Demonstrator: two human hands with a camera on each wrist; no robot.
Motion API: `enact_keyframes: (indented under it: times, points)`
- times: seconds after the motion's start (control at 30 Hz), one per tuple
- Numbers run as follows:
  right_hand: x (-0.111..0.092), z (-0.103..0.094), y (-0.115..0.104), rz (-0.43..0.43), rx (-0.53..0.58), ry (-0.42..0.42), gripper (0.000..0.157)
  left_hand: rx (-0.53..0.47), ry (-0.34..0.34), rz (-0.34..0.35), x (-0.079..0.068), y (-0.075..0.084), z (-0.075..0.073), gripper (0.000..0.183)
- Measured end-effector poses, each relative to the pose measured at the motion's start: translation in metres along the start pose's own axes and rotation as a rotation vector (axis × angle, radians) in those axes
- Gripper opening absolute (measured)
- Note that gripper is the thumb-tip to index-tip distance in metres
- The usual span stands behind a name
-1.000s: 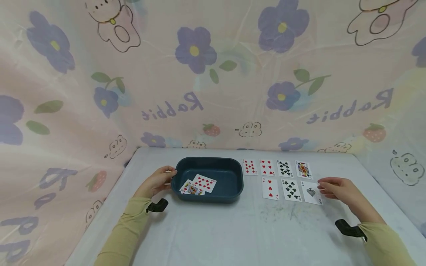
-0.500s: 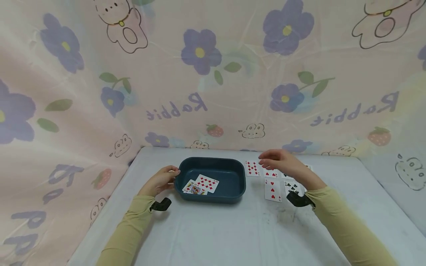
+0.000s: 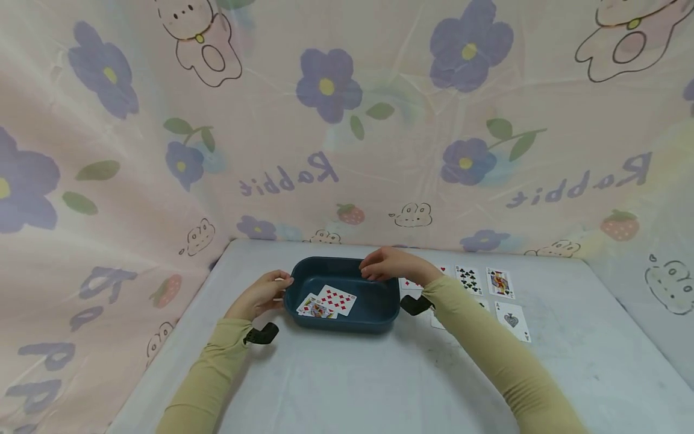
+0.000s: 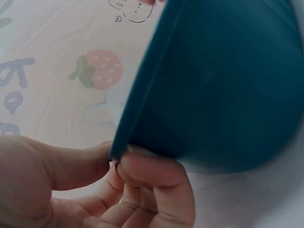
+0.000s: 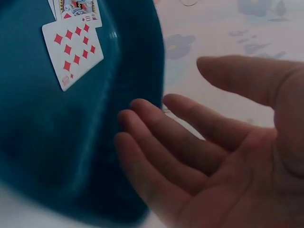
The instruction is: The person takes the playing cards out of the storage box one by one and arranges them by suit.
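Observation:
My left hand (image 3: 260,296) pinches the left rim of a dark teal tub (image 3: 347,327) between thumb and fingers, and the left wrist view shows the thumb (image 4: 80,166) against that rim. Inside the tub lie a ten of diamonds (image 5: 71,45) and, partly under or beside it, a face card (image 5: 78,5) with another card's edge. Over the tub's right rim hangs my right hand (image 3: 396,264), its fingers loosely bent and apart from the thumb. Nothing is between them in the right wrist view.
To the right, face-up playing cards lie in two rows, including an ace of spades (image 3: 511,320), a face card (image 3: 499,282) and a black number card (image 3: 468,280). My right forearm covers others. A printed curtain (image 3: 325,181) hangs behind the white table (image 3: 325,386).
My right hand has swept left from the ace of spades, across the cards, to the tub's right end. The left hand keeps its hold on the rim.

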State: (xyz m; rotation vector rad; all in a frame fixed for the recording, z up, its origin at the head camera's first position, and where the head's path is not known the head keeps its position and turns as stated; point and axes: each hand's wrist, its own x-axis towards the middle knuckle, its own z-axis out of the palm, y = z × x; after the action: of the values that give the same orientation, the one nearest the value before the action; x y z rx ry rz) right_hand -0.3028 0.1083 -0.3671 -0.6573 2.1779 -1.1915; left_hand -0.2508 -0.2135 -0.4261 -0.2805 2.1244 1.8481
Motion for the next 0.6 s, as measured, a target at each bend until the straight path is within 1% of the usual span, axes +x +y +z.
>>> enact_keyframes:
  times: [0.17, 0.3, 0.43, 0.6]
  points:
    - [0.025, 0.013, 0.004, 0.057, 0.011, -0.066, 0.037, -0.002, -0.003, -0.007, -0.001, 0.001, 0.000, 0.014]
    - [0.040, 0.020, 0.007, 0.112, -0.017, -0.096, 0.036, 0.000, -0.003, 0.000, -0.002, 0.001, 0.001, 0.016]
    - [0.050, 0.026, 0.008, 0.152, -0.044, -0.110, 0.036, -0.003, -0.001, 0.008, -0.002, 0.001, 0.001, 0.017]
    - [0.057, 0.030, 0.007, 0.177, -0.013, -0.132, 0.035, 0.007, -0.003, 0.003, -0.002, 0.000, 0.000, 0.019]
